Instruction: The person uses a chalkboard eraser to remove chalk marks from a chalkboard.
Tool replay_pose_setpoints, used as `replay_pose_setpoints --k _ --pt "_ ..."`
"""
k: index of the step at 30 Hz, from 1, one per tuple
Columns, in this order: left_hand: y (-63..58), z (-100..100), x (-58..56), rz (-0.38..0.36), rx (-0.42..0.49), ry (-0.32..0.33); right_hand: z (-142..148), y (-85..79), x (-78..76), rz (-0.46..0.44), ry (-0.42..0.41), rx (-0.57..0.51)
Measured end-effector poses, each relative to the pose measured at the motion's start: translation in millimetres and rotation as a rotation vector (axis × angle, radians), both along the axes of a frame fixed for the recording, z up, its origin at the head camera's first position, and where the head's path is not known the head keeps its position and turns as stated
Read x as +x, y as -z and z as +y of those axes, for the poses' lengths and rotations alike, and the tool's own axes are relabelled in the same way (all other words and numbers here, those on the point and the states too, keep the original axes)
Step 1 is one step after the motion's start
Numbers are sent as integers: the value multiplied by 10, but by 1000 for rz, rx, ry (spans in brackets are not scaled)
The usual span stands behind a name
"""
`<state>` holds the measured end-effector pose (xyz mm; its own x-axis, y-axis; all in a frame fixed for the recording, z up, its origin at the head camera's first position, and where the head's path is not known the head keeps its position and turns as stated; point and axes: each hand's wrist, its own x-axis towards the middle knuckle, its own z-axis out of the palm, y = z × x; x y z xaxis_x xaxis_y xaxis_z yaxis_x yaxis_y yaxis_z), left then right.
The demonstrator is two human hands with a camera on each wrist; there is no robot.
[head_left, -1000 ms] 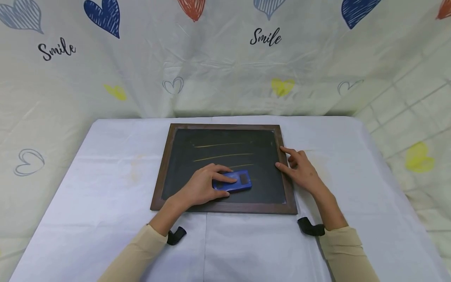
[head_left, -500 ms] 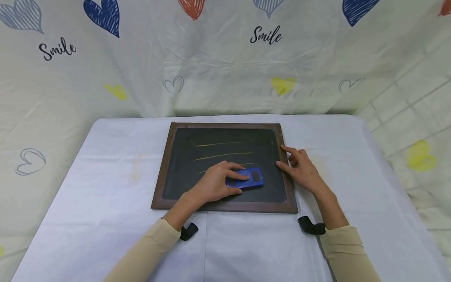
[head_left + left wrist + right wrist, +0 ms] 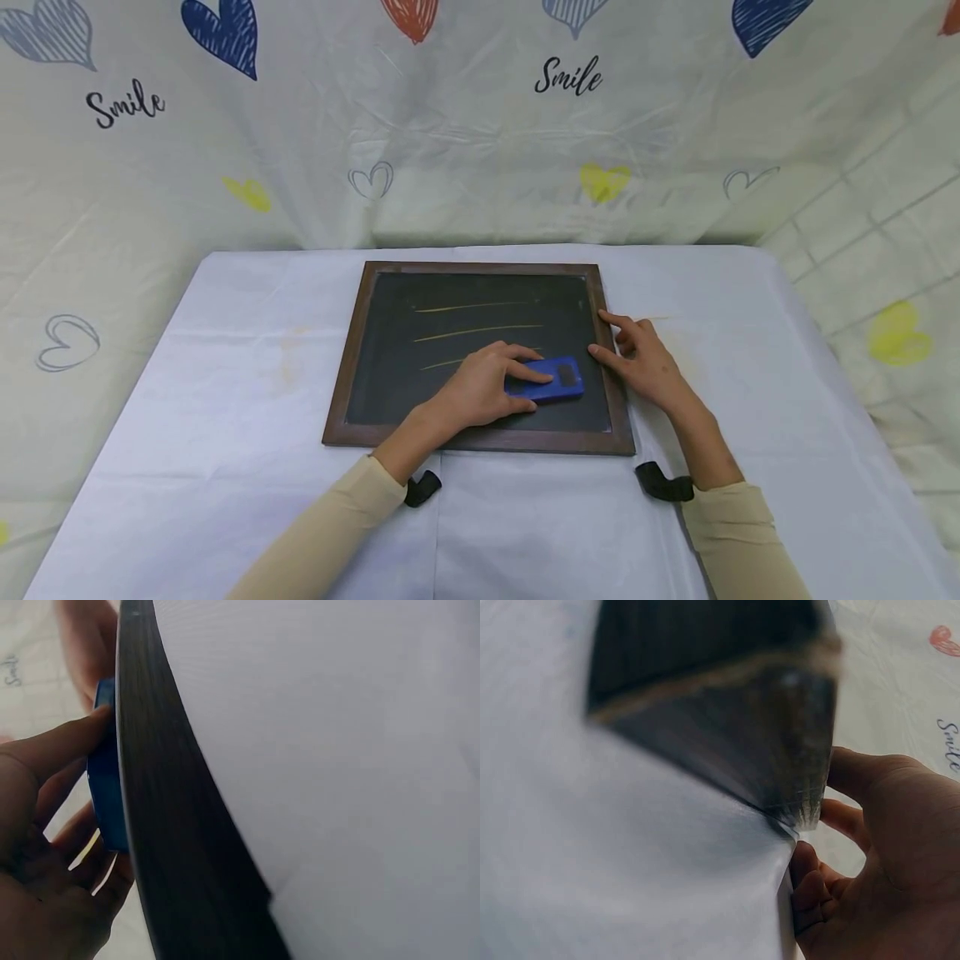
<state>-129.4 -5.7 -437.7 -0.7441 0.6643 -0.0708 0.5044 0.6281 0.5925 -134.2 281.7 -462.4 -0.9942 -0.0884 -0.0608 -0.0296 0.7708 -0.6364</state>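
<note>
We grip the blue chalkboard eraser (image 3: pixel 567 379), right of centre, in our left hand (image 3: pixel 480 387) | long axis near-level, rightward | right hand (image 3: pixel 647 365) touches chalkboard (image 3: pixel 390 375); pinching, we can't tell

Curtained nook around a counter (image 3: pixel 247 333)
Pale sheeting (image 3: pixel 465 125) printed with hearts (image 3: pixel 604 182) and "Smile" lettering (image 3: pixel 568 77) closes off the back and both sides; a white cloth (image 3: pixel 510 525) covers the top. Which kind of building holds it cannot be told.

one framed blackboard (image 3: pixel 390 392), one blue eraser (image 3: pixel 568 380), two hands (image 3: pixel 486 385), two sleeves (image 3: pixel 322 529), two black wrist attachments (image 3: pixel 663 483), three yellow chalk lines (image 3: pixel 477 332)
</note>
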Motion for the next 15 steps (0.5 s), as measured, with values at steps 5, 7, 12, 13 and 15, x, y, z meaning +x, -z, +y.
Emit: replay_pose_setpoints --k 5,7,12,13,15 --pt "-17 61 2 7 -20 5 -1 5 1 7 0 11" --pt "-20 80 4 9 -25 6 4 11 -4 10 0 13" --pt "-17 115 7 13 -32 1 5 15 -9 9 -3 8" --pt "-12 121 6 12 -35 -1 4 11 -8 6 -3 9" --pt "-13 131 7 11 -36 -3 0 4 -7 2 -4 10"
